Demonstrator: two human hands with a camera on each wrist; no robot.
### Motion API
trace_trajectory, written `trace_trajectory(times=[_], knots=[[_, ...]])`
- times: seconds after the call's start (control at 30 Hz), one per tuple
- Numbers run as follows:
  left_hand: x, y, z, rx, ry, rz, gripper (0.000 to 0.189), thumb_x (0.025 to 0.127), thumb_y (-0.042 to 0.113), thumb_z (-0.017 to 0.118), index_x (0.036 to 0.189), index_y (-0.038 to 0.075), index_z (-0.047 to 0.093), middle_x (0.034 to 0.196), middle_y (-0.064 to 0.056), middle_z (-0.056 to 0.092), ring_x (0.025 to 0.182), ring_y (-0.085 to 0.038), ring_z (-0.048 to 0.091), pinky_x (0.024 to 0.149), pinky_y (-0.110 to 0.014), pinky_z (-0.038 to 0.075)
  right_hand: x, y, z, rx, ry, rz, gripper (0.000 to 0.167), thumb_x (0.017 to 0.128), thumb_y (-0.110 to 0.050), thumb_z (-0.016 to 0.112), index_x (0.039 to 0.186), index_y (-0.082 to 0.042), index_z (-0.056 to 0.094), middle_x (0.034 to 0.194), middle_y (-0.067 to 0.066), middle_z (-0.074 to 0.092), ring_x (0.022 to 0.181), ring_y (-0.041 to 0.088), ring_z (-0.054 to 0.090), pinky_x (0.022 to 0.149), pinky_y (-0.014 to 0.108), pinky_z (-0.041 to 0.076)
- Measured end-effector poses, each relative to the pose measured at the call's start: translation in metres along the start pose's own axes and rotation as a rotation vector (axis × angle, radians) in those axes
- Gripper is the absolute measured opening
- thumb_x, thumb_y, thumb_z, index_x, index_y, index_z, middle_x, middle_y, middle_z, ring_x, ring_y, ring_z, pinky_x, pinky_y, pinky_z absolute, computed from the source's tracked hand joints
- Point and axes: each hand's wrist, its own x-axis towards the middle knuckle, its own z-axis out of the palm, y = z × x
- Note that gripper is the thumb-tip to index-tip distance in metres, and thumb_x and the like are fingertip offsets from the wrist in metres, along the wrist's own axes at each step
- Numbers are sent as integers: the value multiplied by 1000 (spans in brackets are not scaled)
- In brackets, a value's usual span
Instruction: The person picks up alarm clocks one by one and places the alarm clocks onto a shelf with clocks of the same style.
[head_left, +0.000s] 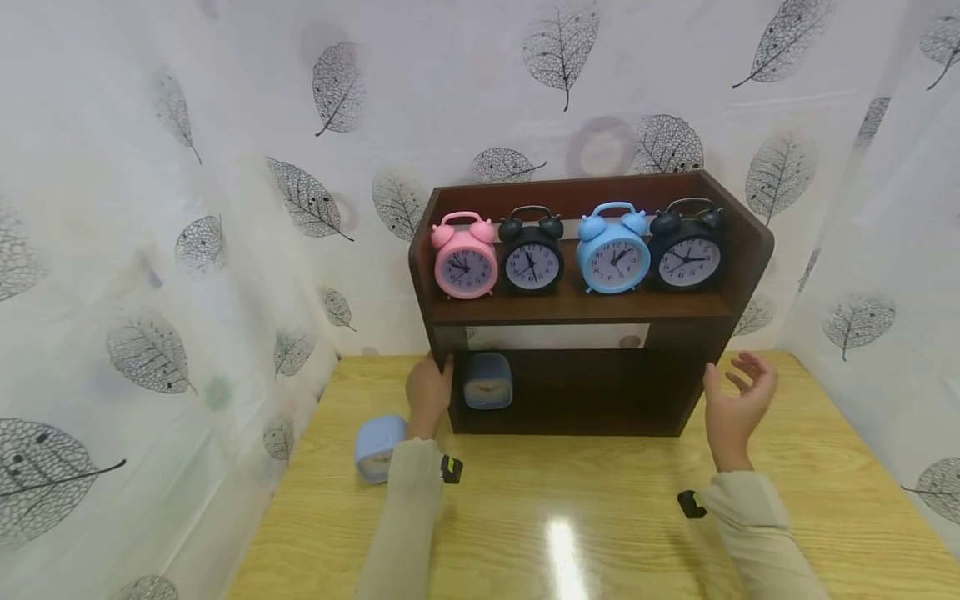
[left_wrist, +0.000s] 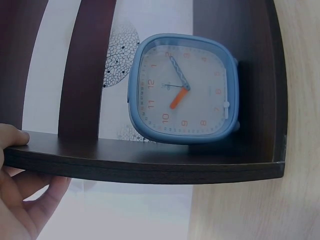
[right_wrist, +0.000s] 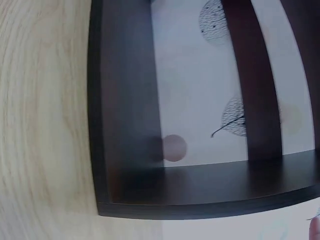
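A dark brown wooden shelf (head_left: 577,314) stands on the table. My left hand (head_left: 429,392) grips its left side panel, the thumb (left_wrist: 15,136) on the inner face and the fingers curled on the outer one. Beside that panel, in the lower compartment, sits a square blue alarm clock (left_wrist: 210,127). Another light blue square clock (head_left: 378,442) lies on the table left of the shelf, partly hidden by my left forearm. At the shelf's right side, my right hand (head_left: 738,408) is held with spread, loosely bent fingers and holds nothing; only a fingertip shows in the right wrist view.
On the upper level stand twin-bell alarm clocks: a pink one (head_left: 466,271), a black one (head_left: 532,265), a blue one (head_left: 613,258) and another black one (head_left: 687,258). The yellow wood-grain table (head_left: 525,508) meets leaf-patterned white sheeting (head_left: 420,108) at the back and sides.
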Motion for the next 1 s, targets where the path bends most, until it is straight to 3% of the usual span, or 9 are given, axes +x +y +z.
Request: trace_trajectory(times=[0.17, 0.33, 0.4, 0.47, 0.53, 0.6, 0.67, 1.0], knots=[[-1, 0, 1, -6, 6, 4, 35, 95, 28, 51, 103, -4, 63, 86, -26, 68, 79, -41, 66, 66, -51, 50, -2, 0, 5, -89, -62, 74, 50, 81, 0, 63, 127, 5, 44, 112, -12, 48, 104, 2, 50, 88, 21, 40], [0, 0, 2, -2, 8, 4, 36, 95, 29, 51, 104, -4, 63, 86, -26, 68, 79, -41, 66, 66, -50, 50, 3, 30, 7, -211, -133, 97, 46, 85, -5, 60, 129, 3, 49, 105, -22, 48, 98, -11, 47, 83, 10, 40], [0, -1, 2, 2, 6, 1, 37, 95, 29, 50, 104, -4, 63, 86, -26, 68, 80, -41, 66, 67, -50, 50, 3, 42, 8, -264, -155, 74, 40, 87, -7, 59, 125, 3, 52, 100, -19, 51, 91, -11, 47, 78, 10, 39], [1, -1, 1, 6, 2, -4, 37, 95, 29, 50, 105, -5, 63, 86, -26, 68, 80, -41, 66, 67, -50, 50, 3, 49, 9, -323, -170, 52, 35, 88, -9, 57, 120, 4, 54, 97, -6, 59, 88, -2, 52, 74, 16, 39], [1, -1, 1, 6, -2, -7, 37, 95, 29, 50, 105, -4, 63, 86, -26, 68, 80, -41, 66, 67, -50, 50, 3, 51, 10, -367, -176, 32, 34, 88, -9, 55, 118, 6, 53, 98, 13, 64, 89, 16, 59, 76, 28, 43], [1, 0, 1, 3, -6, -9, 38, 95, 30, 50, 106, -4, 63, 88, -26, 68, 81, -41, 66, 68, -50, 50, 3, 51, 11, -389, -181, 17, 33, 88, -9, 53, 117, 8, 52, 105, 30, 61, 95, 37, 59, 79, 43, 42], [1, 1, 0, -7, -10, -10, 37, 95, 29, 50, 107, -4, 63, 88, -27, 68, 81, -41, 65, 68, -51, 50, 4, 50, 11, -402, -184, 8, 35, 88, -8, 52, 119, 9, 51, 111, 36, 58, 104, 50, 54, 85, 54, 39], [2, -4, 0, -41, -20, -1, 36, 94, 30, 53, 110, 0, 61, 88, -26, 69, 81, -42, 66, 65, -52, 49, 3, 58, 5, -420, -253, -31, 33, 92, -8, 52, 119, 12, 50, 114, 38, 55, 107, 54, 51, 89, 59, 38]])
